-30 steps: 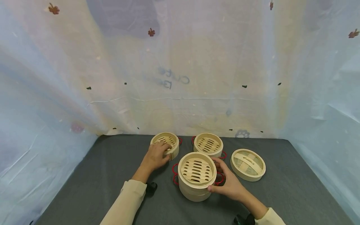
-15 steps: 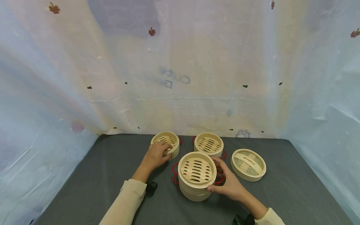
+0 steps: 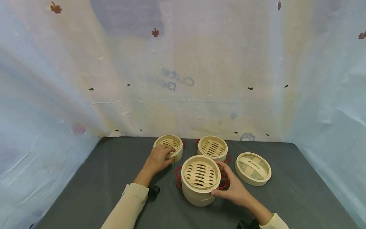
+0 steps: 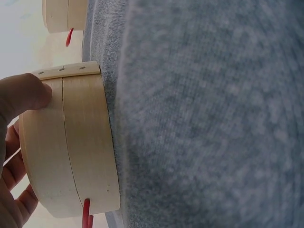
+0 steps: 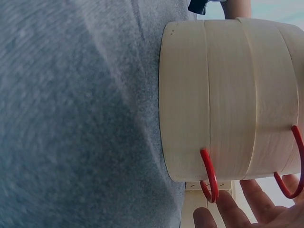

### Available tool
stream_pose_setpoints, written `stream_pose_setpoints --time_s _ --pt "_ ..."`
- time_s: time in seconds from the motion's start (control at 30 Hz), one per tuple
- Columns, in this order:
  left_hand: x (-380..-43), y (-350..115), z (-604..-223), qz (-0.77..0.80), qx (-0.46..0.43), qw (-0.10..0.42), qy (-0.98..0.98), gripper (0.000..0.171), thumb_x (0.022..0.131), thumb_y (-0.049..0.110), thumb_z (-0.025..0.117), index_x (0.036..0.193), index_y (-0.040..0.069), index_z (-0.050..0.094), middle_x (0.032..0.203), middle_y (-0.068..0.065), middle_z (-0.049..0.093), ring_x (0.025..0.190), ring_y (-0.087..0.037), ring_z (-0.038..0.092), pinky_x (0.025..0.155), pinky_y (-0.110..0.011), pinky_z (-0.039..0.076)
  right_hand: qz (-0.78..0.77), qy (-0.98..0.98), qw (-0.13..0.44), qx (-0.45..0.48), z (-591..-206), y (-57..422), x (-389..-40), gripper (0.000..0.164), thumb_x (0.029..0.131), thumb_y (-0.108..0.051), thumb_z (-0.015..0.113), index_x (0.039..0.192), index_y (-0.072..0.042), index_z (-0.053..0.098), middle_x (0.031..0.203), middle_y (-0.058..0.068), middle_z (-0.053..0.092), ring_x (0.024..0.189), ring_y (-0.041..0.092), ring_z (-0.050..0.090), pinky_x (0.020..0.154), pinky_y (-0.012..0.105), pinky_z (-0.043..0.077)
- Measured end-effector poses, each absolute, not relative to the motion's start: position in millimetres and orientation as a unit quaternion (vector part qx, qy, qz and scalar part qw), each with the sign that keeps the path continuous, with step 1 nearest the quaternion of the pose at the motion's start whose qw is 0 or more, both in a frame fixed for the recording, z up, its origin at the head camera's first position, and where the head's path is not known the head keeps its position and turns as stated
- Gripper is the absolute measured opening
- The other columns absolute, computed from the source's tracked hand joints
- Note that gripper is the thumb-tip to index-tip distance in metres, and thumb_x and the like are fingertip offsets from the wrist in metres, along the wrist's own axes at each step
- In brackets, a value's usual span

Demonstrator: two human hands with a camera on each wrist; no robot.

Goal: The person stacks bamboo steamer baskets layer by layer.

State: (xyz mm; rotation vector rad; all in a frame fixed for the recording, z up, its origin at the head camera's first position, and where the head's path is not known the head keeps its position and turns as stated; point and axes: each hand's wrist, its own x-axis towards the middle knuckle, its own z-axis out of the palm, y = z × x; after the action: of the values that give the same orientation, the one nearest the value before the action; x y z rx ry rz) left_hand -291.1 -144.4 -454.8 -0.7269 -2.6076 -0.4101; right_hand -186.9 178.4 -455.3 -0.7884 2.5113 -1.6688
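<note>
At the back left stands a bamboo steamer basket (image 3: 177, 155) with a slatted base and red handles. My left hand (image 3: 158, 158) grips its near rim. In the left wrist view the thumb (image 4: 35, 92) presses the outer wall, with the other fingers across the rim. Front and centre are two stacked bamboo steamer baskets (image 3: 197, 197), red handles on both sides. My right hand (image 3: 233, 189) holds the upper one from the right, thumb in front and fingers toward the back. Those fingers (image 5: 256, 199) show beside the red handles (image 5: 209, 173) in the right wrist view.
Another bamboo steamer basket (image 3: 212, 148) stands behind the stack. A woven bamboo lid (image 3: 253, 168) lies to the right, handle strip upward. The dark grey cloth-covered table (image 3: 114, 178) ends at a pale hanging sheet (image 3: 183, 114) at the back and sides.
</note>
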Motion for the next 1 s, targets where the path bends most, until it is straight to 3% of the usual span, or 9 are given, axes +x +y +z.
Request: stream_pose_setpoints --time_s 0.73,1.0 --pt "-291.9 -142.2 -456.5 -0.133 -0.241 0.198 -0.941 0.029 0.077 0.017 0.077 0.104 0.021 0.071 0.089 0.002 0.064 0.081 -0.02 0.058 0.07 -0.043 0.045 -0.545 0.8 0.022 -0.249 -451.3 177.0 -185.2 0.091 0.078 -0.015 0.077 0.151 -0.021 0.025 0.135 0.017 0.047 0.12 0.039 0.052 0.086 0.037 0.052" --pt "-287.8 -141.8 -451.6 -0.135 -0.264 0.227 -0.928 0.029 0.077 0.015 0.077 0.104 0.021 0.071 0.086 0.001 0.062 0.075 -0.019 0.056 0.066 -0.04 0.044 -0.54 0.805 0.021 -0.246 -449.6 177.2 -183.7 0.091 0.077 -0.015 0.078 0.151 -0.019 0.025 0.135 0.016 0.048 0.12 0.037 0.053 0.087 0.037 0.052"
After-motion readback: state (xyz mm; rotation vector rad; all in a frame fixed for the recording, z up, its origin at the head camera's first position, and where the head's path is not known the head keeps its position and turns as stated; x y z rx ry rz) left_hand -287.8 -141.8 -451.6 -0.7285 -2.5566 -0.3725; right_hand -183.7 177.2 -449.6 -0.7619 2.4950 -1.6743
